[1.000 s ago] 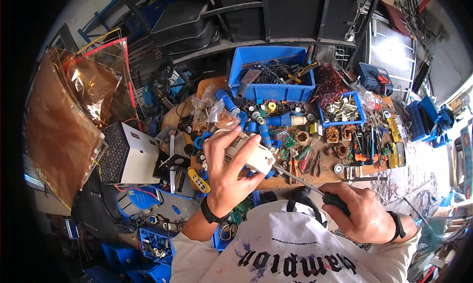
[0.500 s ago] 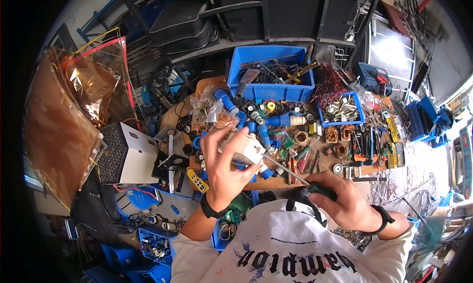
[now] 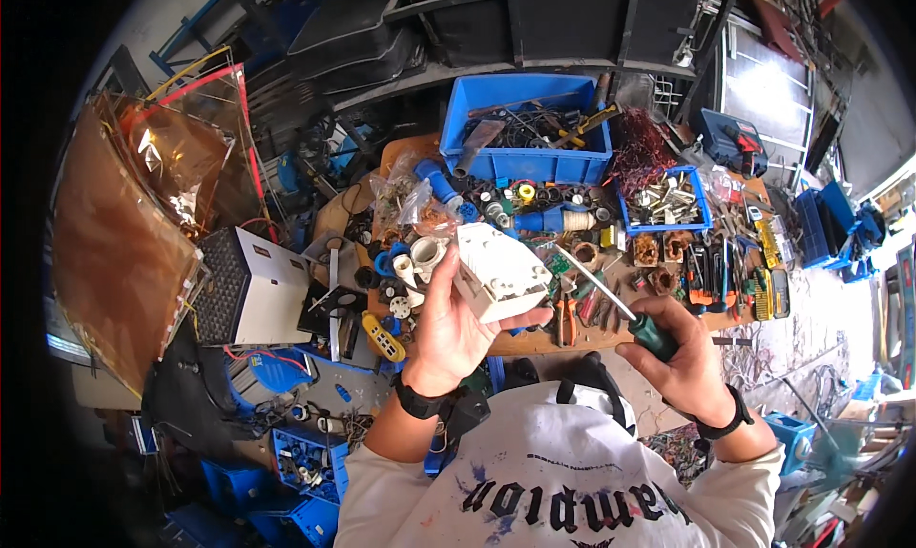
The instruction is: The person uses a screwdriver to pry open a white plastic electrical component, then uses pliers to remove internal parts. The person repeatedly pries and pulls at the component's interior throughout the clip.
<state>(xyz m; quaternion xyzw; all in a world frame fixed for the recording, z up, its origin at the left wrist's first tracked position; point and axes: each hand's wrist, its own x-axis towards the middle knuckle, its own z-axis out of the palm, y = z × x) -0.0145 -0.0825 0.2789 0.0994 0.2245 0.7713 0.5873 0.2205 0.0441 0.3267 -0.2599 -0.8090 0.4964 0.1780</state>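
Nearest: person's white shirt (image 3: pixel 572 462), w/ dark print & paint stains. Black wristband on each wrist. L hand (image 3: pixel 447 343) has its grip round a white housing (image 3: pixel 501 271), palm & thumb on its near L side; other fingers mostly hidden. Housing is held tilted, up over the table's (image 3: pixel 539 344) near edge, w/ small raised bits on its upper face. R hand (image 3: pixel 682 362) has its grip wrapped tight on the green handle of a screwdriver (image 3: pixel 654 336); shaft pts up-L, tip nr housing's R edge, apart from it.

On table, near side: orange-handled pliers (image 3: pixel 566 321) just R of housing; yellow power strip (image 3: pixel 384 336) off L. Farther: blue connector (image 3: pixel 539 221), sm. blue tray (image 3: pixel 707 226) w/ metal pcs. Behind: lg. blue crate (image 3: pixel 530 169) w/ tools & dark bits, reddish wire tangle (image 3: pixel 639 152) to its R. Bg: black panels (image 3: pixel 572 28).
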